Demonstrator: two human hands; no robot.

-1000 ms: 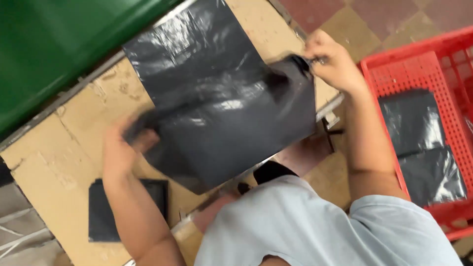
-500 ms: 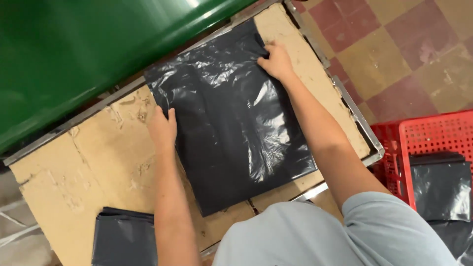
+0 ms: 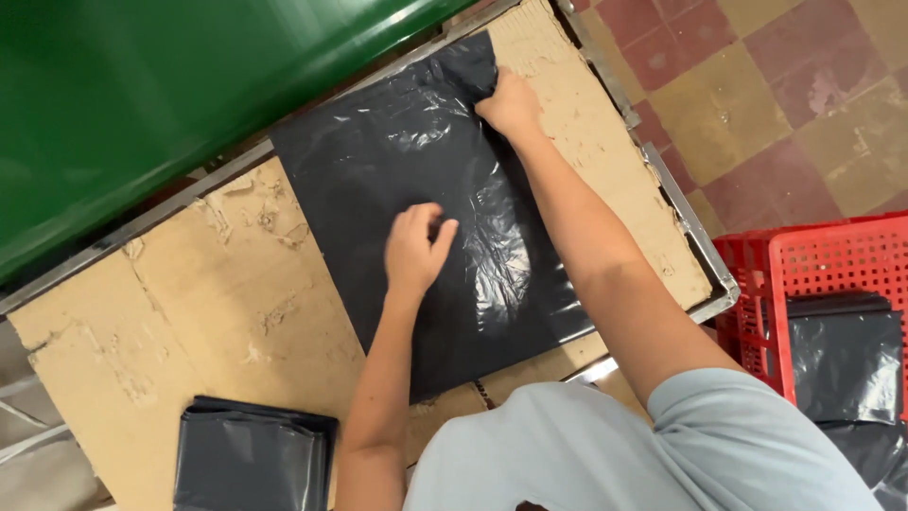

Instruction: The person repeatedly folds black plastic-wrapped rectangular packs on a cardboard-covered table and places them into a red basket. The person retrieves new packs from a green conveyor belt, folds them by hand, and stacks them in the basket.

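Closest to the camera there's the person's light blue shirt point(image 3: 605, 454), and off to the lower left a folded stack of black bags point(image 3: 253, 459) sitting at the near edge of the counter point(image 3: 189, 312), which is covered in torn, beat-up cardboard. On the right side a red plastic crate point(image 3: 813, 274) stands on the floor with more folded black bags point(image 3: 842, 364) inside it.

Moving up, the left hand point(image 3: 416, 251) rests on the middle of a black plastic bag point(image 3: 378, 189) that's spread flat on the cardboard — fingers curled and bunched down onto the plastic, thumb out to the side, so it's pressing or pinching the surface rather than lying open. Can't tell if any plastic is really caught between the fingertips.

Further out, the right hand point(image 3: 511, 104) is at the bag's far right corner, closed on the edge there, the plastic puckered up just beside the knuckles. So the bag lies under both hands, stretching between them and out to the left.

Beyond the bag a metal rail runs along the counter's far edge, and past that is a big green surface point(image 3: 151, 104).
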